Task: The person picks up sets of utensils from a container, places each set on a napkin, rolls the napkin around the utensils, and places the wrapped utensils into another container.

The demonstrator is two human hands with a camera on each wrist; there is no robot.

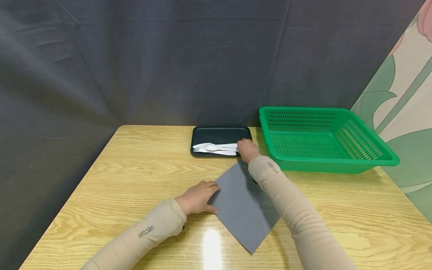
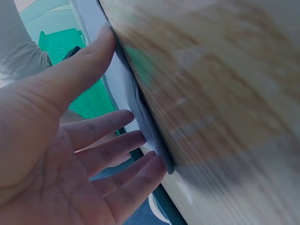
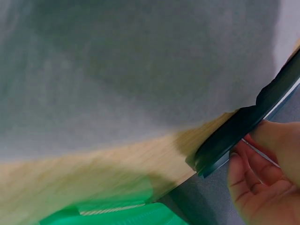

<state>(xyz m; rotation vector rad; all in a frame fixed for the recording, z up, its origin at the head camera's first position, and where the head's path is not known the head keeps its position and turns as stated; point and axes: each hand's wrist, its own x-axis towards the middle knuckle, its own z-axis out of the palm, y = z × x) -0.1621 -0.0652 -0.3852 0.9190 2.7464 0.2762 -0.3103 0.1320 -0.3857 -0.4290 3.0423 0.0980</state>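
Note:
A grey cloth (image 1: 248, 213) lies flat on the table like a diamond, its far corner near a black tray (image 1: 221, 132). My left hand (image 1: 199, 197) rests at the cloth's left corner, fingers spread; in the left wrist view those fingers touch the edge of the cloth (image 2: 146, 117). White plastic cutlery (image 1: 214, 147), with a fork and a spoon, lies in the tray's front part. At the tray's right end my right hand (image 1: 248, 150) pinches a white handle. Beyond the tray rim (image 3: 234, 133), the right wrist view shows that hand (image 3: 269, 176) with thumb and fingers curled together.
A green plastic basket (image 1: 332, 162) stands at the back right, close beside the tray and my right forearm. A dark curtain (image 1: 189, 63) hangs behind the wooden table (image 1: 135, 168). A wall with a leaf pattern (image 1: 413, 150) is at the far right.

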